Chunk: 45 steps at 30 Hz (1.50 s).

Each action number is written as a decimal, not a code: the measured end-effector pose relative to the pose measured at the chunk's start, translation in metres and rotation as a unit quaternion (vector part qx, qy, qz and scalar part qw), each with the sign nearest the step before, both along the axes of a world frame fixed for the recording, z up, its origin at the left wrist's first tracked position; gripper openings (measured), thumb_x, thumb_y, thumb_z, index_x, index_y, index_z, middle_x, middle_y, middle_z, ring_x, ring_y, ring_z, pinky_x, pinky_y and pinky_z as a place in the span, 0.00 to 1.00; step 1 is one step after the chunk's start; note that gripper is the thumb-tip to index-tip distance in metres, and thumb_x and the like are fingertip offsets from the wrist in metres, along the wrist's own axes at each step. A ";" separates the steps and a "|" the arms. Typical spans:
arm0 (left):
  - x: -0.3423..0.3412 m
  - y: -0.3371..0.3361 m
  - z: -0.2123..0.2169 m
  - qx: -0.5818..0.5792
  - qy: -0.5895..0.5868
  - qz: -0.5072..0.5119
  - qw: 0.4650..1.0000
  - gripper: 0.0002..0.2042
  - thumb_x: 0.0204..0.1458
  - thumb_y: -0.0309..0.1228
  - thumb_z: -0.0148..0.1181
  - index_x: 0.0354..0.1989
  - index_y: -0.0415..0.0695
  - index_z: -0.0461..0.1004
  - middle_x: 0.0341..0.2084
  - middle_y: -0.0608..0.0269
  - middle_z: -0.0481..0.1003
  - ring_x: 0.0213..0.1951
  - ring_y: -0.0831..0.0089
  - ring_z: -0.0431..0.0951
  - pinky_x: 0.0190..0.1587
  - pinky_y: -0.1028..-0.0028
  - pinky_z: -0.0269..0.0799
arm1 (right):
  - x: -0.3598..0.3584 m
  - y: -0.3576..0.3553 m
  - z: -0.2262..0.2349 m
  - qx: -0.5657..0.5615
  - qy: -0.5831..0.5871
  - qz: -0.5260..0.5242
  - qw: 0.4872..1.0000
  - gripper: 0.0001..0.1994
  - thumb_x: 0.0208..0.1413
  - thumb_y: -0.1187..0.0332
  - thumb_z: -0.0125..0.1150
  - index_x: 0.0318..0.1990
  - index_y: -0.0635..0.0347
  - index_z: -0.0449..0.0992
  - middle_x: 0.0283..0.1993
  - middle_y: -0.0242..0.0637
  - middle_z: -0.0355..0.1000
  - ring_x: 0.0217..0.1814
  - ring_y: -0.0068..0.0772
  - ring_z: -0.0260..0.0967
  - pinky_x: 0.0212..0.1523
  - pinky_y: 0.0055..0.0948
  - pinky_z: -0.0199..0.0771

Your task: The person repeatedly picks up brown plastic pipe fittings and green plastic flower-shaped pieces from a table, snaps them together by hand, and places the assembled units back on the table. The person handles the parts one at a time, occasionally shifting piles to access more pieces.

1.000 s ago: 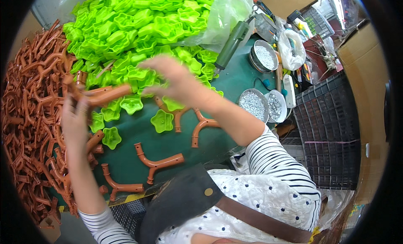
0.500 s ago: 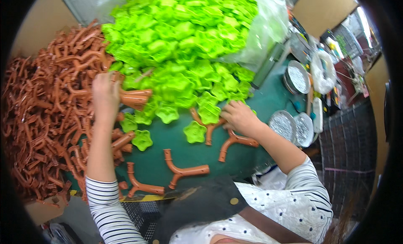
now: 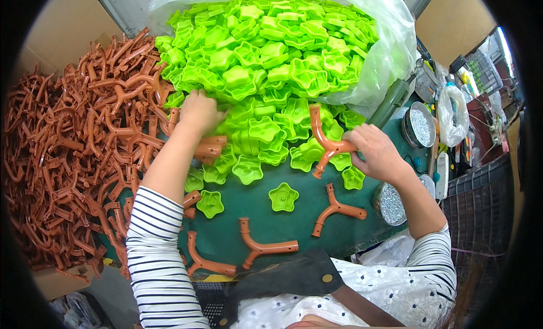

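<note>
My right hand (image 3: 378, 152) is closed round one arm of a brown plastic Y-shaped tube (image 3: 323, 141), which is lifted over the front of the green pile. My left hand (image 3: 199, 113) reaches to the seam between the brown and green heaps. Its fingers are curled and their tips are hidden, so what they hold cannot be made out. Just below it, thick brown tube ends (image 3: 210, 148) stick out. The green star-shaped plastic cups (image 3: 266, 52) form a large heap ahead. A single green star cup (image 3: 283, 198) lies on the green tabletop (image 3: 305, 187).
Brown Y-shaped tubes (image 3: 62, 159) fill the left side. Near the front edge lie separate Y tubes (image 3: 263, 247). On the right stand bowls of small silvery parts (image 3: 419, 127), beside a dark green tool (image 3: 391, 100) and a plastic bag (image 3: 452, 117). A dark crate (image 3: 475, 210) is at far right.
My right hand has raised one Y tube off the tabletop. My left hand has moved right and away from me, from the brown heap to the green pile's edge. The view has shifted slightly.
</note>
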State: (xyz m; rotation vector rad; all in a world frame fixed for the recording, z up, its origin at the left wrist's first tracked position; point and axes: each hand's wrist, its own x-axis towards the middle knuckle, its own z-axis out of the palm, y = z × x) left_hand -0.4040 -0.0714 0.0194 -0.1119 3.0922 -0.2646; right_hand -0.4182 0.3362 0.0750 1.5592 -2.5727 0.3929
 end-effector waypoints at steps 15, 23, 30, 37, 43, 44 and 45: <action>0.006 -0.003 -0.002 0.060 0.109 -0.058 0.991 0.17 0.41 0.36 0.67 0.37 0.38 0.76 0.44 0.51 0.68 0.50 0.53 0.67 0.52 0.58 0.66 | 0.001 -0.135 -0.033 -0.249 -0.205 0.013 0.946 0.16 0.53 0.69 0.65 0.49 0.62 0.72 0.39 0.44 0.73 0.40 0.45 0.72 0.41 0.37 0.72; 0.025 -0.017 0.013 0.216 0.317 -0.132 0.914 0.11 0.46 0.27 0.65 0.37 0.40 0.74 0.40 0.55 0.73 0.46 0.54 0.70 0.50 0.60 0.66 | 0.010 -0.100 -0.042 -0.273 -0.332 -0.128 0.894 0.17 0.56 0.69 0.64 0.51 0.63 0.70 0.33 0.38 0.70 0.32 0.27 0.66 0.36 0.28 0.69; 0.029 -0.026 0.030 0.610 0.313 0.070 0.725 0.09 0.63 0.32 0.55 0.41 0.39 0.75 0.31 0.69 0.78 0.32 0.85 0.73 0.37 0.82 0.67 | 0.021 -0.124 -0.039 -0.308 -0.251 -0.059 0.916 0.18 0.55 0.69 0.66 0.52 0.64 0.71 0.37 0.43 0.72 0.36 0.36 0.71 0.39 0.29 0.72; 0.051 -0.043 0.066 0.813 0.219 0.091 0.532 0.10 0.62 0.35 0.58 0.43 0.42 0.78 0.36 0.63 0.81 0.37 0.78 0.80 0.42 0.78 0.74 | 0.022 -0.150 -0.027 -0.338 -0.178 0.008 0.924 0.21 0.51 0.76 0.65 0.54 0.60 0.72 0.51 0.44 0.73 0.52 0.49 0.71 0.52 0.39 0.73; 0.088 0.023 0.079 0.826 0.197 0.112 0.517 0.12 0.62 0.35 0.59 0.47 0.40 0.75 0.38 0.63 0.80 0.36 0.77 0.80 0.39 0.77 0.77 | 0.029 -0.187 -0.020 -0.349 -0.178 0.062 0.918 0.24 0.51 0.70 0.68 0.57 0.61 0.72 0.52 0.46 0.75 0.52 0.48 0.74 0.53 0.38 0.75; 0.093 0.028 0.076 0.833 0.202 0.097 0.506 0.12 0.62 0.34 0.57 0.48 0.39 0.74 0.38 0.62 0.79 0.36 0.75 0.81 0.39 0.75 0.79 | 0.032 -0.188 -0.021 -0.333 -0.200 0.066 0.919 0.24 0.51 0.69 0.68 0.57 0.61 0.72 0.52 0.46 0.75 0.51 0.49 0.74 0.51 0.38 0.75; 0.099 0.032 0.076 0.842 0.198 0.074 0.497 0.12 0.63 0.34 0.57 0.47 0.39 0.73 0.37 0.62 0.79 0.37 0.74 0.81 0.40 0.74 0.79 | 0.035 -0.189 -0.020 -0.320 -0.222 0.073 0.918 0.25 0.51 0.69 0.68 0.58 0.61 0.72 0.51 0.47 0.75 0.50 0.49 0.75 0.49 0.38 0.76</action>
